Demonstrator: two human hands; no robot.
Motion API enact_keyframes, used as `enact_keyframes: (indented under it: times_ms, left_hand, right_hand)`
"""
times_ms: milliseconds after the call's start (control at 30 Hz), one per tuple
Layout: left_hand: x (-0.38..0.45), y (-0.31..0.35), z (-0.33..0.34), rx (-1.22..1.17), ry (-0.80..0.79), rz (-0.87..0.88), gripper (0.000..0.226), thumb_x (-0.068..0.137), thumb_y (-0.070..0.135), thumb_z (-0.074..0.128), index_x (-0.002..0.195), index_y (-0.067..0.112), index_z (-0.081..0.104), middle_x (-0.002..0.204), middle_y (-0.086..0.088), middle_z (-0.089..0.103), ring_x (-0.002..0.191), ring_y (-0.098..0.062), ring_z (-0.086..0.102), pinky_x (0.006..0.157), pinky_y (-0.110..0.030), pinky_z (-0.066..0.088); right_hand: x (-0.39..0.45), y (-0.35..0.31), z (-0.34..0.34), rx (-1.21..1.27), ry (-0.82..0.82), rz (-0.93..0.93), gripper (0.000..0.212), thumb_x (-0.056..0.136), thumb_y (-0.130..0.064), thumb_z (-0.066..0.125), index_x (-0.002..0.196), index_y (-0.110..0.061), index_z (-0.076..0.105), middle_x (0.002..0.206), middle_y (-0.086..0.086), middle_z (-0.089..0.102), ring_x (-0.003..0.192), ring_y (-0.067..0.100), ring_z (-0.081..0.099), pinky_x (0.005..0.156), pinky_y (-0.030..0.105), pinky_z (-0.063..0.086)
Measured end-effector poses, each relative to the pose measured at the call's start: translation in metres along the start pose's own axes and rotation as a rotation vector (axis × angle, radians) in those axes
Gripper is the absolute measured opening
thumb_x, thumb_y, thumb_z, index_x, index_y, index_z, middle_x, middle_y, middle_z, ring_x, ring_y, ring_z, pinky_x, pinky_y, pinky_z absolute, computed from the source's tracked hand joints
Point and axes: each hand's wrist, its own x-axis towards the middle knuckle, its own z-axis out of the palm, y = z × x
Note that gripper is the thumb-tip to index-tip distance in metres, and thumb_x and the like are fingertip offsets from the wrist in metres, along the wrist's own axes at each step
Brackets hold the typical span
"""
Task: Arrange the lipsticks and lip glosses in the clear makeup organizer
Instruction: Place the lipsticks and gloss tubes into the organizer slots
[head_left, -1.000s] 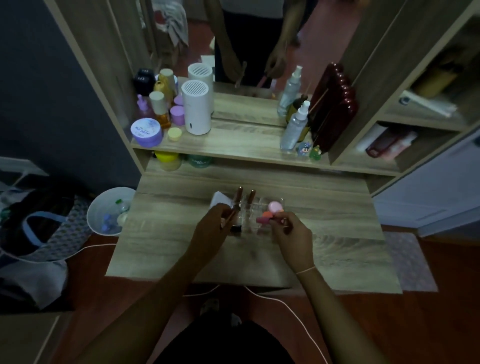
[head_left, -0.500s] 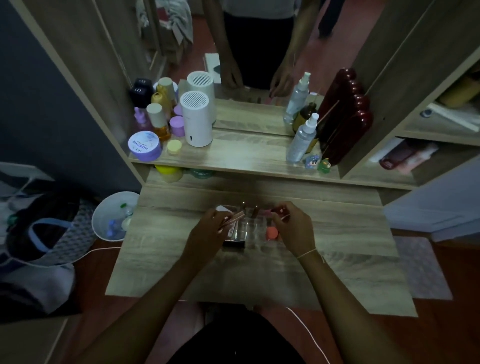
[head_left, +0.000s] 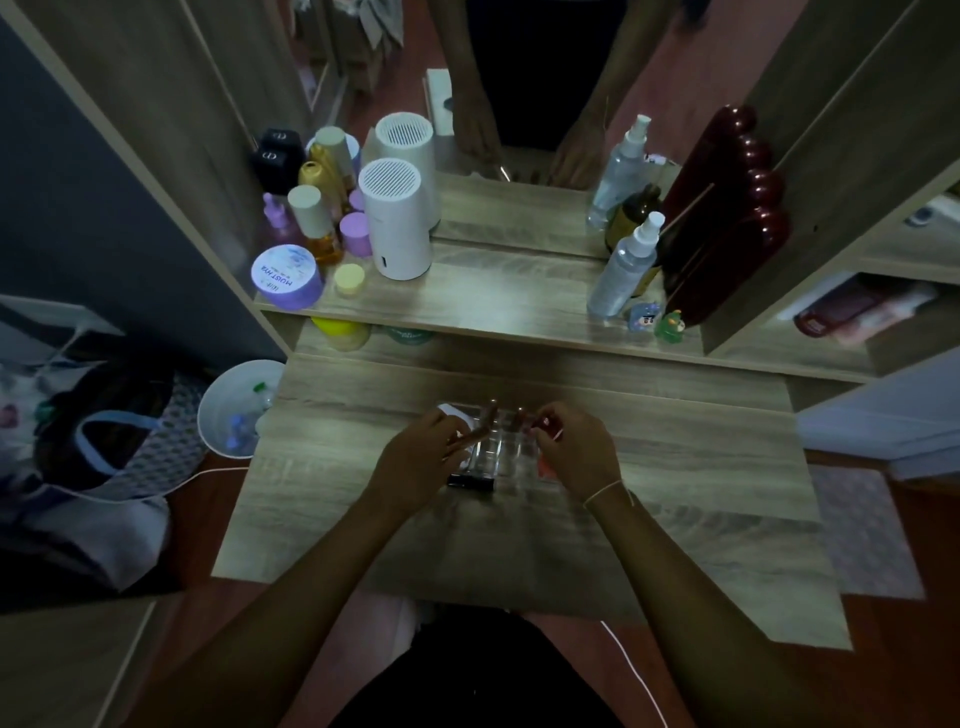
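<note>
This is a home, most likely a bedroom corner with a dressing table. A wooden tabletop stands before a mirror, and the shelf under the mirror carries cosmetics: spray bottles, a purple cream jar, amber bottles and a white round device. On the red-brown floor beside it stand a small white bin and a bag.

Organizer contents blurred and dim, partly behind both hands; hands' grips unreadable
</note>
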Motion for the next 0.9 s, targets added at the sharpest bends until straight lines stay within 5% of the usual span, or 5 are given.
enact_keyframes:
  times_ms: [133, 500, 900]
  left_hand:
    - [0.01, 0.001, 0.002, -0.069, 0.001, 0.009, 0.021, 0.076, 0.015, 0.074, 0.087, 0.019, 0.057, 0.089, 0.004, 0.061, 0.073, -0.009, 0.055, 0.059, -0.025, 0.045]
    - [0.026, 0.017, 0.005, -0.141, 0.012, 0.004, 0.02, 0.077, 0.005, 0.074, 0.089, 0.007, 0.057, 0.086, -0.01, 0.063, 0.077, -0.019, 0.058, 0.064, -0.025, 0.045]
    - [0.029, 0.019, 0.021, -0.094, -0.019, -0.035, 0.018, 0.081, 0.005, 0.068, 0.095, 0.008, 0.057, 0.091, -0.011, 0.065, 0.089, -0.025, 0.057, 0.081, -0.033, 0.041]
  right_hand:
    - [0.003, 0.001, 0.003, 0.01, -0.027, 0.012, 0.016, 0.084, -0.024, 0.067, 0.099, -0.019, 0.065, 0.095, 0.005, 0.07, 0.085, 0.022, 0.063, 0.077, 0.043, 0.055]
    - [-0.004, 0.0, 0.006, 0.063, 0.024, 0.015, 0.019, 0.079, -0.015, 0.069, 0.096, -0.023, 0.066, 0.091, 0.0, 0.072, 0.08, 0.018, 0.066, 0.071, 0.039, 0.057]
    - [-0.019, 0.0, -0.004, 0.16, 0.171, 0.091, 0.042, 0.081, -0.02, 0.07, 0.121, -0.019, 0.058, 0.088, 0.005, 0.07, 0.074, 0.017, 0.062, 0.073, 0.034, 0.054]
